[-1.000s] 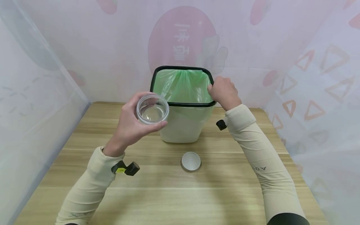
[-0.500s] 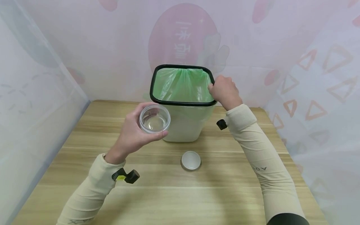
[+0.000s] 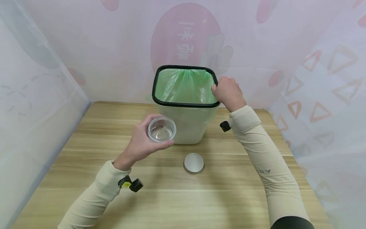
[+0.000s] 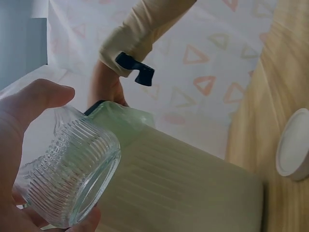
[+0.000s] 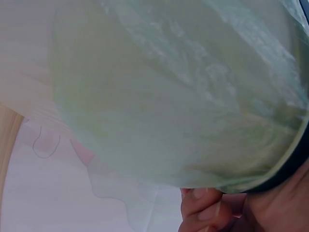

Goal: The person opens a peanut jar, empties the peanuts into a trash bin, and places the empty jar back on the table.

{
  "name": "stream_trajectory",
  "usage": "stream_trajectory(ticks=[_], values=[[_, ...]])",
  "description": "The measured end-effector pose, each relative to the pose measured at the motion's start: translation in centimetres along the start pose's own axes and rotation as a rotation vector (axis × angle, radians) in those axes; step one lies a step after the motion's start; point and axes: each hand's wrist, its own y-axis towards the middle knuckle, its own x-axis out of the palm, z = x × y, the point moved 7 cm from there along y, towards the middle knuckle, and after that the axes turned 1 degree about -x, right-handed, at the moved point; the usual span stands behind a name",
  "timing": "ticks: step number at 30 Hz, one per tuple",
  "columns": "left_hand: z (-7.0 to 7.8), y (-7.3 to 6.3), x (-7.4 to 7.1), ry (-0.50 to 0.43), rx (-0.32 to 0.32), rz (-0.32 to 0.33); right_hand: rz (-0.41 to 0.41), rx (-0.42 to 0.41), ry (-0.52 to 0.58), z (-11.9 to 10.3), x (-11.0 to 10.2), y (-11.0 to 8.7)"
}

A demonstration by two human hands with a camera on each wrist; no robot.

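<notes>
My left hand (image 3: 141, 141) grips a clear ribbed glass jar (image 3: 161, 129) around its side, in front of the bin's left part. No contents show in the jar. In the left wrist view the jar (image 4: 72, 169) is tilted between thumb and fingers. A whitish trash bin (image 3: 188, 124) with a black rim (image 3: 186, 104) and a green plastic liner (image 3: 186, 86) stands on the table. My right hand (image 3: 228, 93) holds the bin's rim at its right side, fingers curled over it. In the right wrist view, fingertips (image 5: 200, 205) show beneath the liner.
A round white lid (image 3: 194, 163) lies on the wooden table (image 3: 177, 203), in front of the bin. A pale printed curtain (image 3: 123, 47) hangs behind the table and along both sides.
My left hand has lowered the glass jar toward me and slightly right, away from the bin's rim. The right hand still holds the rim; the lid stays put.
</notes>
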Motion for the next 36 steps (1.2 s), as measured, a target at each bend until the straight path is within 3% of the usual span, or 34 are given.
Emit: stream_trajectory(ticks=[17,36], values=[[-4.6,-1.2,2.0,0.031,-0.103,-0.051,-0.003,-0.001,0.006,0.0,0.1,-0.1],[-8.9,-2.6,4.1,0.034,-0.195,-0.111,0.006,-0.010,0.010,0.0,-0.1,-0.2]])
